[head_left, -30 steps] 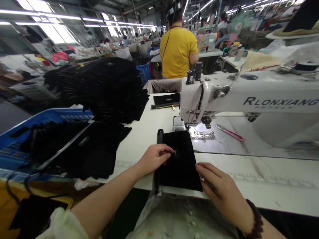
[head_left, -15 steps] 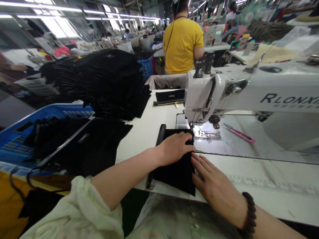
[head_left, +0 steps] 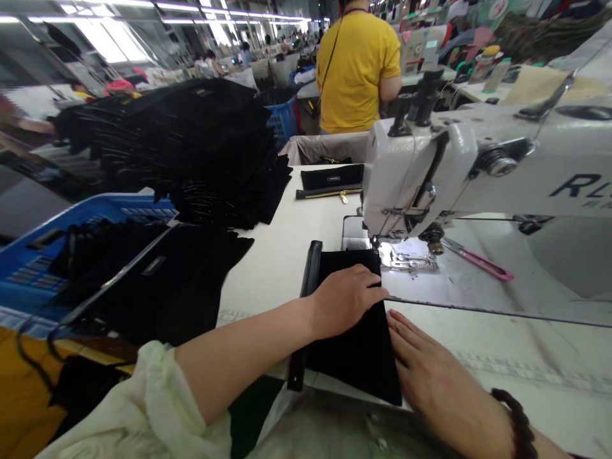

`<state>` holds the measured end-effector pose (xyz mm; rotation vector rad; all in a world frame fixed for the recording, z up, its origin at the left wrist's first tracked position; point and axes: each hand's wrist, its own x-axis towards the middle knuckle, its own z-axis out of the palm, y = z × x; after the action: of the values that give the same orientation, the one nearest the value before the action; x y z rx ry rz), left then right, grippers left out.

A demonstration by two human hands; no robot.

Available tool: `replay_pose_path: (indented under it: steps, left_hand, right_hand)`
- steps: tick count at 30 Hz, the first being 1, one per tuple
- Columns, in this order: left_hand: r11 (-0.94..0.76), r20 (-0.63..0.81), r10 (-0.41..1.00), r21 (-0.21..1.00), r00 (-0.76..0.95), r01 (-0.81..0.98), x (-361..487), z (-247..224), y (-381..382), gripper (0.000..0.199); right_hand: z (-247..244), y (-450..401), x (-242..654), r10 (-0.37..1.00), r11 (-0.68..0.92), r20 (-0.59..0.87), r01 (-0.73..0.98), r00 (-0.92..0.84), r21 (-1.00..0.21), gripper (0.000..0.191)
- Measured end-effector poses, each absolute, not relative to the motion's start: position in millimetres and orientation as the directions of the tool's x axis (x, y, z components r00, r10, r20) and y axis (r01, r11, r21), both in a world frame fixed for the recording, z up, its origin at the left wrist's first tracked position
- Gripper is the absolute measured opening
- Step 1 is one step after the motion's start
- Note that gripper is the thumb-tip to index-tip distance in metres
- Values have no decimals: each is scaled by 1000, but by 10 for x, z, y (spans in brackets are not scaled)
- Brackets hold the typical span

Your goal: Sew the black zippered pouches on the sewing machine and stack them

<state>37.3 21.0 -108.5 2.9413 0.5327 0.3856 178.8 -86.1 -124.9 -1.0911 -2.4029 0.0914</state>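
A flat black fabric piece [head_left: 354,363] lies on the sewing machine's table, its far right corner by the needle and presser foot [head_left: 376,243]. Along its left side runs a dark strip [head_left: 310,271], which looks like a zipper edge. My left hand [head_left: 345,299] rests palm down across the fabric, fingers reaching to its right edge. Flat on the table, my right hand [head_left: 440,376] touches that same edge nearer to me, fingers stretched forward. The white sewing machine [head_left: 421,172] stands just beyond both hands.
Pink-handled thread snips [head_left: 480,260] lie on the machine bed. Behind the fabric is a black zippered piece [head_left: 329,182]. A tall pile of black pieces [head_left: 191,146] and a blue basket [head_left: 29,255] stand at left. A person in a yellow shirt [head_left: 356,70] stands beyond.
The view has shifted, with the machine now larger and farther right. My left hand sits slightly farther back from the needle. My right hand has slid toward me along the fabric's edge.
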Motion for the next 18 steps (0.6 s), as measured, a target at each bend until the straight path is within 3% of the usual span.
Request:
replay_pose_path:
  steps: [8,14,18]
  left_hand:
    - [-946,221,311,166,924,279,329,-1085,181,25]
    - [-955,186,289,120,939,270,364,-1143,328,26]
    - [-959,144,276,109,950,262,378,-1094,365,26]
  right_hand:
    - [-1281,-827,1762,724,680,385,687,-572,-257,36]
    - [-1386,-718,1799,740,650,348,745,-576,-149,40]
    - [-1327,-673,1825,747,640,343,755,-569,-141,37]
